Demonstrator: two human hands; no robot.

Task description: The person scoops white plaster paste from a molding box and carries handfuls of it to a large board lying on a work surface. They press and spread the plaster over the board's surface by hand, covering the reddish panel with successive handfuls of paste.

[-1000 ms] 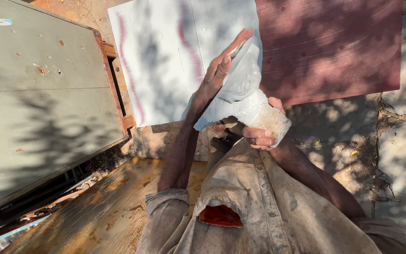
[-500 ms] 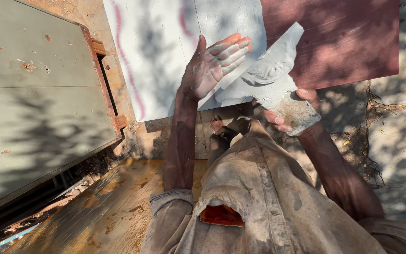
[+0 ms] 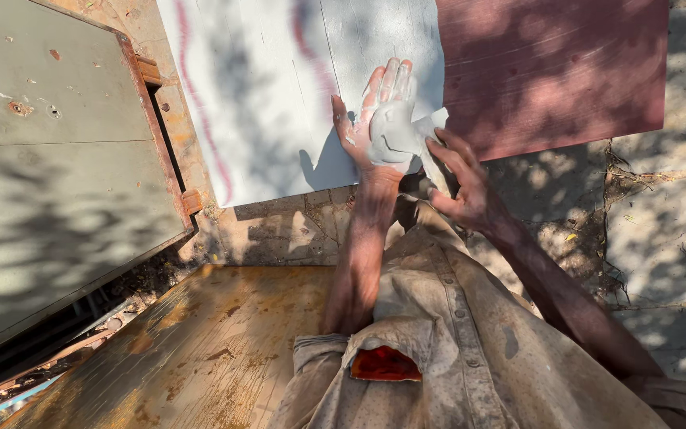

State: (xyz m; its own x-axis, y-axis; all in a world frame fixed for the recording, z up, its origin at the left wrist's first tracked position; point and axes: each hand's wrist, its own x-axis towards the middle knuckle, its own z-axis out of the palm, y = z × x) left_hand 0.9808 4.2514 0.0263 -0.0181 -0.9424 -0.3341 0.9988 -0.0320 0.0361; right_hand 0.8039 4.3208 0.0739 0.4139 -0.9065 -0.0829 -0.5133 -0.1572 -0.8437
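So the left hand is pressing a pale grey sheet of sandpaper, or maybe a rag, the shade is making it hard to call, flat against the white painted board, fingers spread wide and open over it rather than curling round it. The right hand is hovering just beside it, fingers half bent, and it looks like it's pinching or tugging at the sheet's lower right edge, though I honestly can't tell if it's actually gripping anything. The sheet is sitting under the left palm, right by the seam where the white board is meeting the dark red panel. What's worrying me: with only an open palm pinning it, the sheet is probably going to slide or bunch up if the right hand is pulling too hard, and then bare fingertips are dragging over the painted surface instead. Being that close to the seam, it could also be catching on the red panel's edge and tearing or folding over. The person is leaning in over the worn wooden board with the loose shirt hanging forward, so the fabric might be brushing against the work. The grey metal door on the left is well apart, no trouble there.
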